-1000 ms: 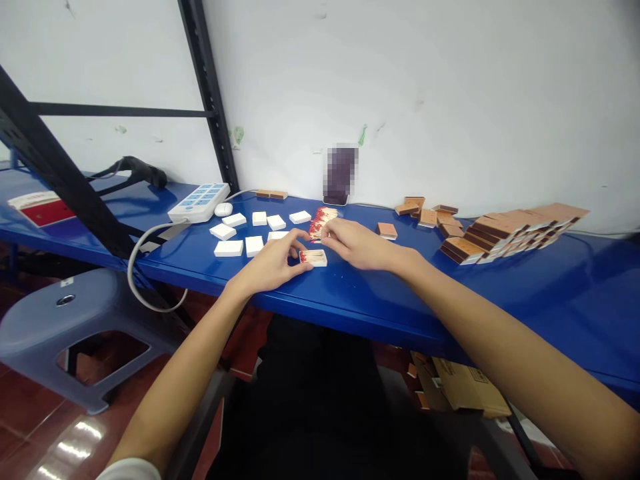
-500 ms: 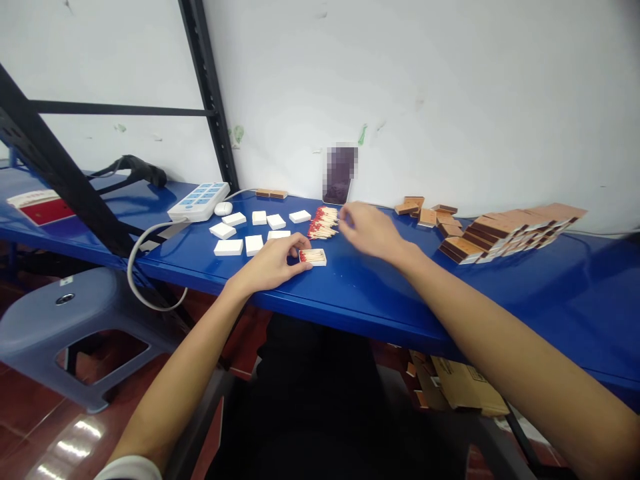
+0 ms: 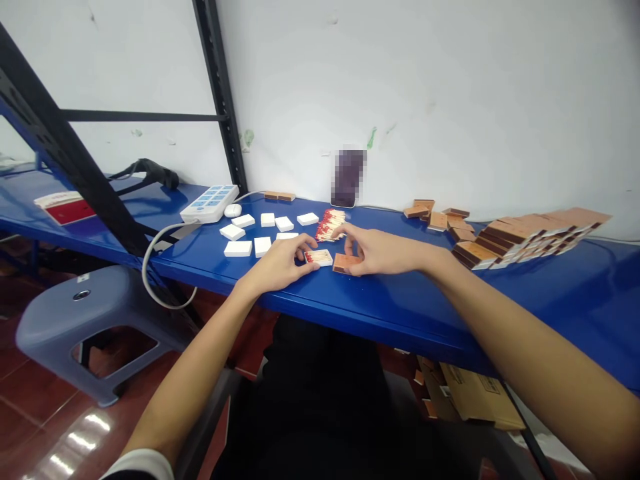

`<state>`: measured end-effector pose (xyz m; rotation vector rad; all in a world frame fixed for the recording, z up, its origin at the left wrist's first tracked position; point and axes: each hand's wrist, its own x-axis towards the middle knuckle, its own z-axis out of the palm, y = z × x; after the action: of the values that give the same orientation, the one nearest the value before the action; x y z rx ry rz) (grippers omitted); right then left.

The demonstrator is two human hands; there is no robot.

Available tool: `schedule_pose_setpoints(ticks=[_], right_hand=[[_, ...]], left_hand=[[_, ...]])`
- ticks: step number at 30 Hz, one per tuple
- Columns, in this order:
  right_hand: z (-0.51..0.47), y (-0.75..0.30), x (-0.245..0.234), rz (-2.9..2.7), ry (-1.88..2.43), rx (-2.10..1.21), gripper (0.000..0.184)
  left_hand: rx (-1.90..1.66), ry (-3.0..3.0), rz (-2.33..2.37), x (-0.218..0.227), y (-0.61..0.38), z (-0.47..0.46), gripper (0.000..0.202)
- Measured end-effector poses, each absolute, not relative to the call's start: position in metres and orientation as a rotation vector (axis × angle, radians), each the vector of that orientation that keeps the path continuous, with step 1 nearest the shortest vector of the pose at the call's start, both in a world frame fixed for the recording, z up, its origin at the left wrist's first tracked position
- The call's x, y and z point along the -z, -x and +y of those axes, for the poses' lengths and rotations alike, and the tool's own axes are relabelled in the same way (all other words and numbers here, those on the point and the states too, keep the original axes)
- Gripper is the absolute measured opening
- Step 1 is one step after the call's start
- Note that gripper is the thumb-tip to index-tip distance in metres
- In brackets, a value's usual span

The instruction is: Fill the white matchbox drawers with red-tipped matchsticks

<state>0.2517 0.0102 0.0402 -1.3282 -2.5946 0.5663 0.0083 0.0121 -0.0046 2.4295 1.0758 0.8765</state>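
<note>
On the blue table [image 3: 400, 307] my left hand [image 3: 280, 263] pinches a small white tray filled with red-tipped matches [image 3: 319, 257]. Just right of that tray my right hand [image 3: 383, 251] is closed on a brown matchbox sleeve [image 3: 344, 263], which rests on the table. A loose pile of matches [image 3: 330, 225] lies just behind the two hands. Several empty white trays [image 3: 260, 230] are spread to the left of the pile.
Brown sleeves lie in a heap [image 3: 440, 219] and in a long fanned row [image 3: 530, 233] at the back right. A white power strip [image 3: 210, 203] with a cable, a phone [image 3: 349, 179] leaning on the wall, a black rack post [image 3: 220, 93] and a grey stool [image 3: 75, 313] stand to the left.
My right hand left the filled tray, reached back right to the single brown sleeve, and has brought it down beside the tray. My left hand has stayed on the tray.
</note>
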Motion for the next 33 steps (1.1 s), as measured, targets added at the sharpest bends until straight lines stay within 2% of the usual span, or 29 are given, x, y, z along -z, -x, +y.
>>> schedule_pose_setpoints(ticks=[3,5,17,22,27,33], right_hand=[[0.01,-0.243,-0.032,-2.517,1.259,-0.328,0.06],[0.013,-0.244,-0.028,-2.509,1.253,-0.299,0.058],[0.027,-0.261,-0.031,-2.548,1.129,-0.504,0.036],[0.029,-0.263,-0.03,-2.513,1.175,-0.488,0.039],[0.025,-0.26,-0.032,-2.477,1.209,-0.489,0.04],[0.025,-0.259,-0.031,-2.472,1.114,-0.643,0.043]], left_hand=[[-0.873,-2.446,1.061,0.004,-0.008,0.012,0.029],[-0.879,-2.451,1.056,0.004,-0.008,0.011,0.029],[-0.851,-2.411,1.001,0.004,-0.006,0.011,0.029],[-0.862,-2.437,1.016,0.005,-0.006,0.014,0.022],[-0.85,-2.427,1.005,0.004,-0.007,0.013,0.023],[-0.801,-2.436,0.956,0.001,-0.006,0.011,0.023]])
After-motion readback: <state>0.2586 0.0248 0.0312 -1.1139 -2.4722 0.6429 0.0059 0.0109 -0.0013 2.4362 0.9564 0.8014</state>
